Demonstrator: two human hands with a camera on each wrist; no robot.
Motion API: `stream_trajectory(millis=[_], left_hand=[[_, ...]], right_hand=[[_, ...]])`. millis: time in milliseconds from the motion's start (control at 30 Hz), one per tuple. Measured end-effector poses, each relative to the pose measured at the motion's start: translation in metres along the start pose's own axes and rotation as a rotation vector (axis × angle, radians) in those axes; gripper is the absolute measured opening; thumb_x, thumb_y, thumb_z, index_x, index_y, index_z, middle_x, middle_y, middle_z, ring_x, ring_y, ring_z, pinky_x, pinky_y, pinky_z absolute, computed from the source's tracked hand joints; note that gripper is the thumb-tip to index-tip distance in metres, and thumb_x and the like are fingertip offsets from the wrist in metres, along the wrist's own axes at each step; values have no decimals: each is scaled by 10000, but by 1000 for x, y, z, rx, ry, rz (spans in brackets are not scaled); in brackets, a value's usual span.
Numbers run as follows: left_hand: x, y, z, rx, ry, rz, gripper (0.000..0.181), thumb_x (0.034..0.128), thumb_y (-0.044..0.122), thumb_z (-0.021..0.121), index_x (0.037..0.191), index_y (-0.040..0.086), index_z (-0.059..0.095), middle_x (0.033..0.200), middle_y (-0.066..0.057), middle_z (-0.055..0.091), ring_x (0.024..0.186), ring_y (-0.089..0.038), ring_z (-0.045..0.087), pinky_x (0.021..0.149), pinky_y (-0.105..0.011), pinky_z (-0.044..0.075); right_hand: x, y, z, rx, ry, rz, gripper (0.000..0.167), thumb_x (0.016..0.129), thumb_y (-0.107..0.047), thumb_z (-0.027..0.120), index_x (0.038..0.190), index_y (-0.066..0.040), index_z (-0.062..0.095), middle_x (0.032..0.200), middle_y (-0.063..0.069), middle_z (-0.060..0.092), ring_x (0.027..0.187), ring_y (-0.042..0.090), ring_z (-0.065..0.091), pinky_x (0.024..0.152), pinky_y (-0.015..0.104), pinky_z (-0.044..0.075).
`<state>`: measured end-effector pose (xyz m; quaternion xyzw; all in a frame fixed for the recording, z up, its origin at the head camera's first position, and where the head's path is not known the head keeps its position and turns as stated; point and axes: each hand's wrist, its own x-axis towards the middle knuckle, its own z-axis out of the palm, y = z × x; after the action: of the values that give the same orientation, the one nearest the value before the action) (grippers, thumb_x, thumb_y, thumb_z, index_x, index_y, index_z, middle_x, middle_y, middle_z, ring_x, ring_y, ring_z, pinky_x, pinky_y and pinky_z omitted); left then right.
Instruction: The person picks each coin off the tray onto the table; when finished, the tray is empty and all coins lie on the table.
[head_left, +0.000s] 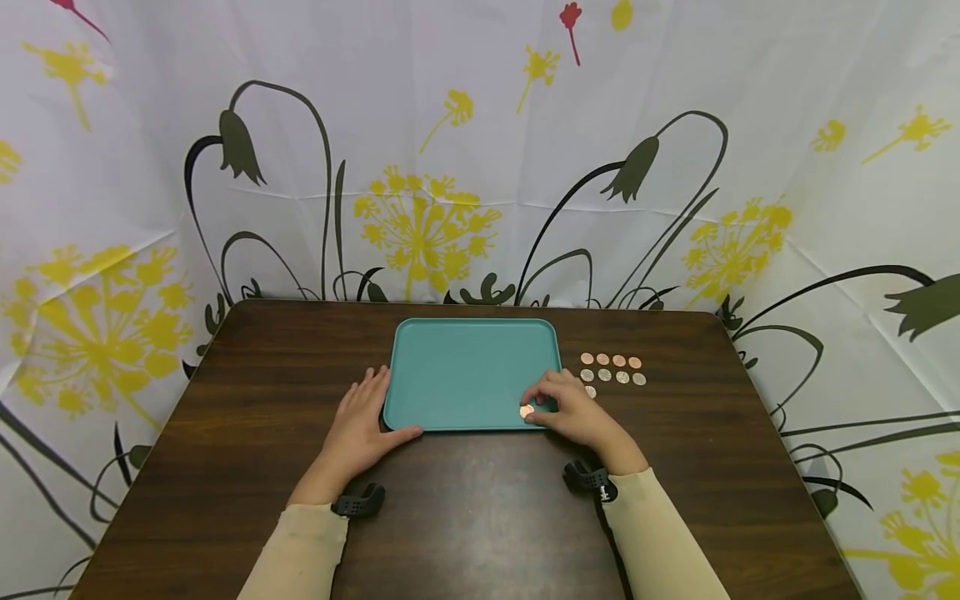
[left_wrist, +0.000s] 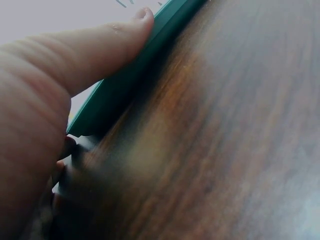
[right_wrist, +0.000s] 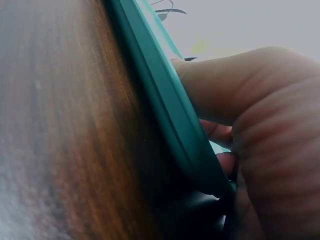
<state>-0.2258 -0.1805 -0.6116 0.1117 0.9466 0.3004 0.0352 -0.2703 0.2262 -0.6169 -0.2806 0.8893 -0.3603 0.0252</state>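
Observation:
A teal rectangular tray [head_left: 472,367] lies on the brown table. My left hand [head_left: 363,425] rests at its left front corner, fingers straight along the side. In the left wrist view the thumb [left_wrist: 115,45] lies over the tray's rim. My right hand [head_left: 573,408] reaches over the front right corner, pinching a copper-coloured coin [head_left: 527,411] between thumb and fingers, low over the tray. The right wrist view shows the thumb [right_wrist: 215,85] across the rim, but the coin is hidden there. Right of the tray lie several copper-coloured coins [head_left: 603,359] and several silver-coloured coins [head_left: 604,376].
One silver-coloured coin [head_left: 591,392] lies close beside my right hand, partly covered by it. The wooden table [head_left: 480,517] ends at a white curtain [head_left: 465,67] printed with flowers. Dark straps [head_left: 360,502] sit around both wrists.

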Motion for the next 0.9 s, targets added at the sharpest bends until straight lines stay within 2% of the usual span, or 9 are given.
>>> stream_trajectory(millis=[133,233,367,500,633,733,900], left_hand=[[-1,0,-1,-5,0,-6,1250,894,713,794,1757,59,168,1836,-172,166,1720,-394,91,1385,-635,63],[-1,1,-1,-8,-1,-7,1247,896,703,799,1757,58,169,1836,-172,166,1720,-394,93,1385,-634,61],[-1,1,-2,-14,-1,-1,1247,898,713,790,1755,50,172,1835,-177,166,1719,-396,93,1384,-639,63],[-1,0,-2,-6,1,-2,1244,898,699,799,1755,50,172,1835,-177,168,1719,-397,93,1384,-637,63],[-1,-1,-1,5,0,-7,1241,897,681,811,1755,51,172,1835,-174,168,1719,-397,96,1385,-633,62],[-1,-1,0,5,-4,-7,1239,900,685,805,1755,51,172,1835,-176,167,1718,-400,95,1385,-633,61],[0,1,-1,-2,-1,-4,1246,896,694,803,1754,46,172,1834,-181,168,1719,-400,93,1386,-631,58]], right_hand=[[0,1,0,89,25,62,259,908,-219,917,955,-275,669,962,-54,618,926,167,480,842,324,423],[-1,1,0,164,70,113,226,919,-221,908,960,-288,696,962,-41,636,918,171,517,815,315,463],[-3,2,-1,233,215,109,165,923,-205,903,963,-286,766,948,-36,692,881,158,539,782,283,458],[-6,8,-3,327,378,64,129,934,-72,870,947,-143,764,925,72,705,791,148,558,679,234,463],[-12,18,-10,336,473,65,92,947,-34,846,957,-65,760,859,124,654,692,109,539,589,188,444],[-17,27,-20,342,510,116,67,984,-61,815,974,-38,754,853,114,664,662,85,510,565,176,421],[-28,40,-43,368,545,233,136,1047,-128,753,1009,-4,710,876,65,689,713,77,556,601,190,466]])
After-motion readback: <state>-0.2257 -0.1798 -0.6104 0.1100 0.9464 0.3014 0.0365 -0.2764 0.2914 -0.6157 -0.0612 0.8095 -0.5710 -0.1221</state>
